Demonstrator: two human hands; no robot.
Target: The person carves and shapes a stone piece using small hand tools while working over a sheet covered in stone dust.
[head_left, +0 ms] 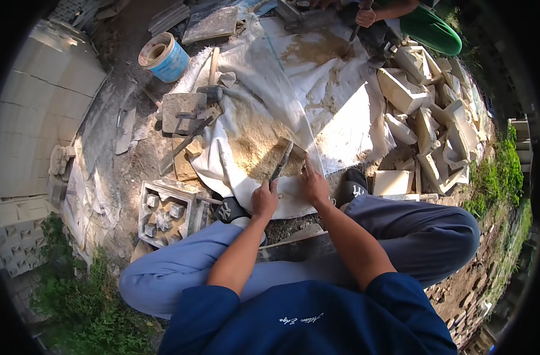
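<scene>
My left hand [264, 199] is wrapped round the lower end of a dark, narrow tool [282, 161], whose tip points up and away over the sand. To its right, my right hand [314, 182] is closed at the near end of a small flat piece [293, 147]. Whether the fingers grip that piece or only touch it is too small to tell. Both hands are above the near part of a white cloth sheet [291, 198], with a spread of pale sand [252, 145] just beyond them.
A hammer [211, 92] lies by a grey block [183, 112] at the left. Nearer is a square mould [166, 213]. A blue bucket [168, 62] stands at the back left. Angular cast pieces [427, 130] are heaped right. Another person's hand [365, 16] holds a tool at the top.
</scene>
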